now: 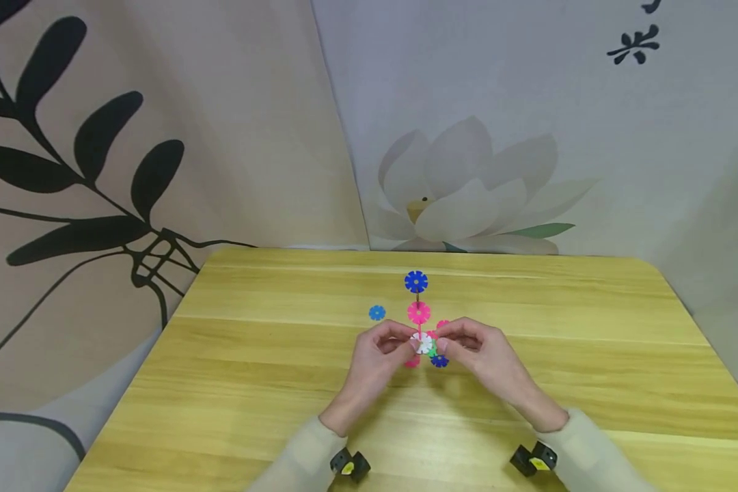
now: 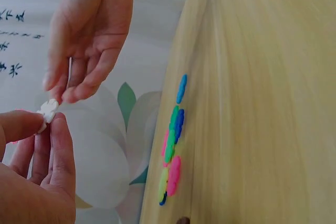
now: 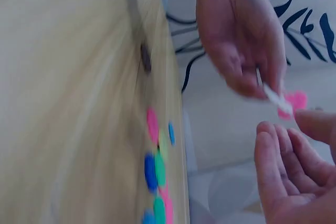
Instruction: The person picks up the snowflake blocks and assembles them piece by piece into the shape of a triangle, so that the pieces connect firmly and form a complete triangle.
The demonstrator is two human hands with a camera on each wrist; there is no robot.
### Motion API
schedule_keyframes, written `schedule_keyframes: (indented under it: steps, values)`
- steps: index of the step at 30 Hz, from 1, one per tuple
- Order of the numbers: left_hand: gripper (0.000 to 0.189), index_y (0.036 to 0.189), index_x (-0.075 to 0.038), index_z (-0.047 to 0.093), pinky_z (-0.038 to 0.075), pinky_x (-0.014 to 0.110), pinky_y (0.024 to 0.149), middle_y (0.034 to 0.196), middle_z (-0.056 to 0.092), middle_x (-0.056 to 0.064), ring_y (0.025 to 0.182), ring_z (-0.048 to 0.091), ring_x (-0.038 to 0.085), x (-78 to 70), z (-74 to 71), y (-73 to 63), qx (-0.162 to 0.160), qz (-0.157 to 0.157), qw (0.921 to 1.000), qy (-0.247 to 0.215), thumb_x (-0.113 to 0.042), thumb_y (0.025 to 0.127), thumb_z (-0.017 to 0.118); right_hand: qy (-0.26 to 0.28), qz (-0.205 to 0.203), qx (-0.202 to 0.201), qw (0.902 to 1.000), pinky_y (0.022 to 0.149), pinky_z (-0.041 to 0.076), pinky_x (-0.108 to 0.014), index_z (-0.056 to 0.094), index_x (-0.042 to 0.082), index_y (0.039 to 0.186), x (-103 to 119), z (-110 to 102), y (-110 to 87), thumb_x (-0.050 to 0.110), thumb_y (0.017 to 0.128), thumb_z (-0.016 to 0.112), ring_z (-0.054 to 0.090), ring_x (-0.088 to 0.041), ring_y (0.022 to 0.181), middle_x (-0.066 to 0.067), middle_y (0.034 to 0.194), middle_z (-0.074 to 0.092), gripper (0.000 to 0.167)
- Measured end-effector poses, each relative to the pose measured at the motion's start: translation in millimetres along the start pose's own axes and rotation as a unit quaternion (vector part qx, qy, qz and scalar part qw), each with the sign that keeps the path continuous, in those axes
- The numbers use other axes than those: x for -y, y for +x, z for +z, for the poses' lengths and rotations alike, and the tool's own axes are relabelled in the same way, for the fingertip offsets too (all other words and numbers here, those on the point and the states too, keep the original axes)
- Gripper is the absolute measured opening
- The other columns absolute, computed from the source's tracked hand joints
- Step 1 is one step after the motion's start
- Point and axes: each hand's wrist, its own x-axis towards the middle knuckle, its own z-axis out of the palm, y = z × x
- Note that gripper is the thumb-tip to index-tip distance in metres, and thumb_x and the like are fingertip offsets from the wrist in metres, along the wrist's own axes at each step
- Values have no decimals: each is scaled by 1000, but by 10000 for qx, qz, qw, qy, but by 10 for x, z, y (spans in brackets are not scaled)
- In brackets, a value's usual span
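My left hand [image 1: 375, 359] pinches a white notched plastic disc [image 1: 422, 342] between thumb and fingers, over the middle of the table. From the white disc a chain runs away from me: a pink disc [image 1: 419, 313], a brown piece seen edge-on, and a dark blue disc [image 1: 416, 281] at the far end. My right hand [image 1: 482, 352] hovers beside the white disc, its thumb and fingertips parted. In the right wrist view the thumb [image 3: 317, 125] comes close to the white disc [image 3: 276, 98]; whether it touches cannot be told.
On the table [image 1: 252, 396], loose discs lie under and around the hands: a light blue disc [image 1: 377, 312] at the back left, a dark blue one [image 1: 439, 361], and pink and green ones, partly hidden. The right wrist view has a brown disc [image 3: 145, 56] lying apart.
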Motion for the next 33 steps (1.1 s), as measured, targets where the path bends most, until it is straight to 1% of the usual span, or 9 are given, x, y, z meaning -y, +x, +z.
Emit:
schedule_keyframes:
  steps: [5,8,13,17,21,24,27,30,33]
  values:
    - [19,110,2,70,61,47,85,101,70,9,93,73,26,13,-53,4,-116,18,9998,136,-5,93,73,-994,-311,-8,9946,87,59,-30,72,7,119,-79,-228,96,26,101,69,71,-20,100,-7,114,73,26]
    - [19,110,1,70,61,45,84,101,70,8,92,72,23,22,-88,1,-136,-12,9998,172,-6,93,74,-1584,-479,156,9861,88,60,-36,73,5,117,-110,-339,172,19,101,70,70,-21,99,-5,111,74,22]
    - [19,110,1,70,60,34,81,102,70,8,92,70,20,36,-146,-7,-182,21,9995,264,-6,93,74,-2447,-578,589,9661,92,58,-48,74,5,117,-158,-431,280,12,99,70,67,-28,108,-5,116,73,20]
    - [19,109,2,69,60,37,83,102,70,8,91,70,21,36,-168,-19,-216,-11,9995,226,-4,92,74,-3009,-322,1037,9474,96,55,-52,74,6,117,-203,-443,306,15,96,75,66,-30,112,-4,116,72,23]
    - [20,110,3,68,60,35,83,101,70,7,91,70,21,41,-163,-17,-234,-70,9996,157,-3,92,73,-3476,-128,1349,9278,96,54,-49,73,3,114,-268,-431,278,20,88,84,65,-25,104,-3,110,69,32]
    - [19,110,4,68,60,29,80,100,70,7,90,70,21,36,-146,-12,-262,-71,9996,82,-2,92,73,-3656,-169,1393,9201,91,55,-46,72,3,110,-314,-415,241,20,85,86,61,-19,95,-1,105,65,33]
    - [19,109,5,68,59,25,79,99,69,8,89,70,19,10,-140,6,-277,3,9996,-15,-3,92,73,-3648,-276,1297,9216,81,53,-37,69,6,103,-332,-404,226,17,86,86,54,-15,86,2,97,59,26]
    - [19,109,5,68,60,27,79,99,69,9,87,70,20,-8,-124,-18,-253,-26,9997,-60,-3,92,73,-3442,-329,1253,9299,69,48,-28,63,10,97,-352,-394,186,12,87,84,49,-12,77,4,87,57,23]
    - [20,109,4,68,61,32,79,98,70,10,86,70,25,-35,-126,-47,-260,-66,9996,-57,-3,91,73,-3177,-392,1221,9395,63,43,-24,59,13,96,-349,-367,165,8,90,80,49,-9,70,7,80,57,23]
